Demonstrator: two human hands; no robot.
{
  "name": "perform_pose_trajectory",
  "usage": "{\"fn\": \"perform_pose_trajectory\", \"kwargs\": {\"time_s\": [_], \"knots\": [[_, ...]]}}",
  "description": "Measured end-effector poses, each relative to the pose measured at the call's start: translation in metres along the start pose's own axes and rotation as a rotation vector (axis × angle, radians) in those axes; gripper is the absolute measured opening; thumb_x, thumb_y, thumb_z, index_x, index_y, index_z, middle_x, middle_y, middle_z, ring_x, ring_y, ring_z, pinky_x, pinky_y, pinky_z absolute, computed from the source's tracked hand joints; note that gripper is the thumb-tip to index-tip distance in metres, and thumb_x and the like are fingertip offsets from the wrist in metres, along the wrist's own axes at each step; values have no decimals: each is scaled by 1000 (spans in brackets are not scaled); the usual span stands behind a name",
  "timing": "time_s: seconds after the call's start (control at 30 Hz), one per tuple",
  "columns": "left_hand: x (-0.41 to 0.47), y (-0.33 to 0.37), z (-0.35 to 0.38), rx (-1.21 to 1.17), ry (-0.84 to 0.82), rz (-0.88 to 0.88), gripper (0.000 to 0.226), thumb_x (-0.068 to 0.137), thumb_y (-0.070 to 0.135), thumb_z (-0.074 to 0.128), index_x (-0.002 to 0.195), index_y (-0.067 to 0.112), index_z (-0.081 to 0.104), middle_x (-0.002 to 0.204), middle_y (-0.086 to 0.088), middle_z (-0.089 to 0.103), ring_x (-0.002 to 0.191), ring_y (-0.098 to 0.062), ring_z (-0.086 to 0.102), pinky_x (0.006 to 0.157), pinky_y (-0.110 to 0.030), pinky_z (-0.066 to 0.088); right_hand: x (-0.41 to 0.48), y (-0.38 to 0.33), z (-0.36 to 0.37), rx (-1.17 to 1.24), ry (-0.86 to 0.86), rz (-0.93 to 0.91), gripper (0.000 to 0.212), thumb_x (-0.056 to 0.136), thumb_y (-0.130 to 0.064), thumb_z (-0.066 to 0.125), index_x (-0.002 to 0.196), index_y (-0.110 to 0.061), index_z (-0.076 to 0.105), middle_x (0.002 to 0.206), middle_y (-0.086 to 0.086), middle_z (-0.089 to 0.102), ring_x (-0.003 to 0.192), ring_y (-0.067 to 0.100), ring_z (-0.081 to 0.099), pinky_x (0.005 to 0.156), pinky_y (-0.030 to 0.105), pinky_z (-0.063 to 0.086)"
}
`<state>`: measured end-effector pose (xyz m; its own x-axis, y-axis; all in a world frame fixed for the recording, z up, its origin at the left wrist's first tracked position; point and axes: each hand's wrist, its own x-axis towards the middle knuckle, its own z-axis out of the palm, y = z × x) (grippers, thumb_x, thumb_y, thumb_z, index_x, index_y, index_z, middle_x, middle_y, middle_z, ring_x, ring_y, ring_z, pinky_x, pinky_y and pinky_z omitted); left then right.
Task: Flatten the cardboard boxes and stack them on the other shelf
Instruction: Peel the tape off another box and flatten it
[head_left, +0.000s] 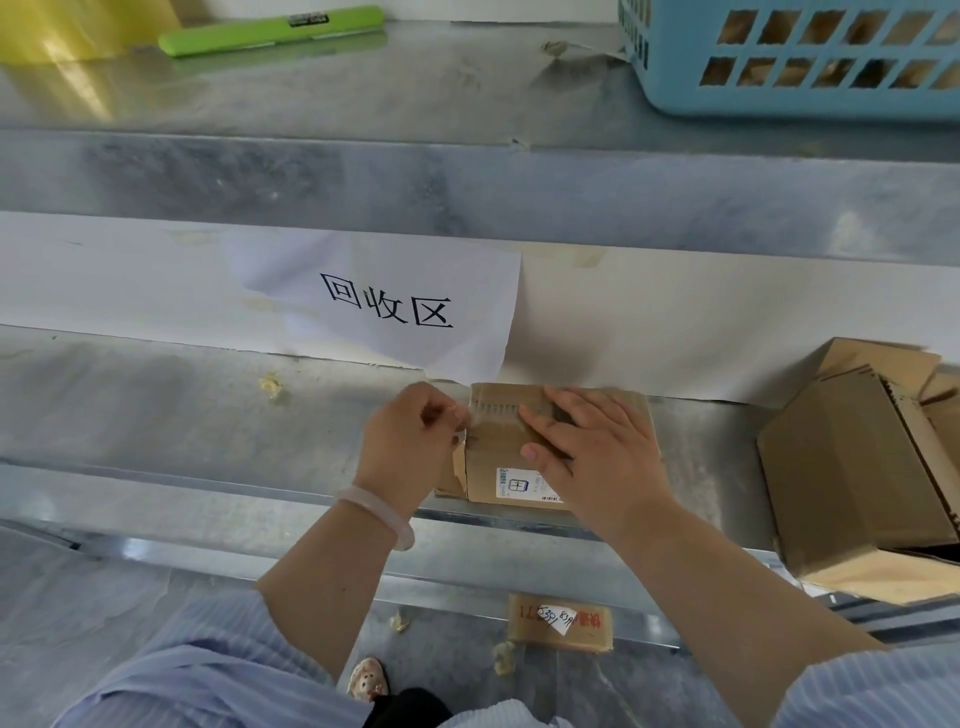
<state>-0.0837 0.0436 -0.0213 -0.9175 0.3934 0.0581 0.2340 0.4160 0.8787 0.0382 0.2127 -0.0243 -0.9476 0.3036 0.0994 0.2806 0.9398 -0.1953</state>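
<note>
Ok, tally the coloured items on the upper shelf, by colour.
Yellow: 1, the translucent yellow item
Green: 1, the green tool
Blue: 1, the blue basket
Total: 3

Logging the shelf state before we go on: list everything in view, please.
small cardboard box: one, brown, middle shelf, under the hands
larger cardboard boxes: at least two, brown, middle shelf, right
lower box: one, brown, below the shelf
basket: one, blue, upper shelf, right
green tool: one, upper shelf
paper sign: one, white, back wall
left hand: pinches clear tape on the small box
right hand: flat on the small box
</note>
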Motion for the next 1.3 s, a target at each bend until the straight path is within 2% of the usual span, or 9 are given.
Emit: {"fn": "perform_pose_trajectory", "kwargs": {"time_s": [0.1, 0.27, 0.4, 0.5, 0.67, 0.77, 0.93, 1.17, 1.3], "knots": [[1, -3, 2, -235, -1, -142, 10, 91, 14, 62, 81, 14, 64, 77, 2, 74, 77, -14, 72, 73, -36, 60, -2, 0, 0, 2, 6, -8, 52, 90, -64, 25, 137, -50, 44, 151, -16, 36, 141, 9, 26, 117, 31, 7], [9, -15, -18, -599, -328, -312, 9, 85, 10, 68, 93, 12, 73, 99, -11, 73, 101, -28, 68, 86, -35, 57, -1, -1, -1, 65, 30, 7, 52, 86, -66, 33, 132, -50, 51, 148, -19, 40, 137, 8, 31, 117, 31, 12], [21, -26, -28, -980, -395, -507, 23, 84, 21, 64, 97, 5, 75, 94, -12, 71, 89, -27, 69, 81, -41, 58, 9, -6, -1, 168, 136, 74, 39, 83, -61, 47, 115, -47, 66, 130, -20, 55, 124, 8, 44, 112, 33, 24], [31, -27, -18, -683, -351, -510, 28, 97, 17, 50, 88, 15, 77, 89, -8, 72, 79, -18, 70, 67, -29, 56, 21, -12, -2, 226, 177, 143, 21, 80, -52, 60, 95, -43, 71, 109, -21, 60, 111, 10, 50, 104, 34, 31], [44, -17, 5, -314, -479, -412, 26, 97, 13, 46, 99, 19, 70, 108, -16, 69, 93, -25, 62, 92, -43, 51, 17, -13, 3, 198, 242, 139, 16, 78, -49, 62, 88, -39, 70, 103, -20, 58, 103, 9, 51, 99, 27, 30], [55, -20, 4, -374, -469, -432, 22, 98, 21, 50, 100, 11, 70, 106, -17, 69, 94, -25, 66, 87, -41, 55, 16, -14, 2, 177, 259, 139, 17, 78, -49, 63, 89, -39, 71, 107, -20, 60, 104, 6, 49, 98, 24, 29], [76, -23, 0, -460, -584, -407, 19, 96, 20, 56, 89, 10, 71, 81, -7, 70, 70, -12, 65, 59, -21, 51, 16, -17, 2, 181, 309, 136, 12, 75, -39, 73, 87, -36, 73, 105, -16, 64, 100, 10, 53, 96, 23, 31], [88, -20, 1, -353, -681, -235, 15, 94, 14, 58, 96, 12, 72, 70, 5, 69, 66, -7, 61, 61, -17, 48, 15, -20, 0, 192, 321, 127, 16, 75, -37, 73, 90, -34, 74, 106, -16, 64, 104, 12, 53, 100, 30, 34], [97, -13, 5, -107, -755, -146, 19, 94, 24, 57, 96, 13, 73, 83, -10, 69, 76, -16, 59, 69, -24, 49, 13, -23, -3, 197, 305, 119, 17, 75, -36, 72, 91, -33, 74, 107, -17, 64, 105, 11, 53, 100, 31, 36]]}}
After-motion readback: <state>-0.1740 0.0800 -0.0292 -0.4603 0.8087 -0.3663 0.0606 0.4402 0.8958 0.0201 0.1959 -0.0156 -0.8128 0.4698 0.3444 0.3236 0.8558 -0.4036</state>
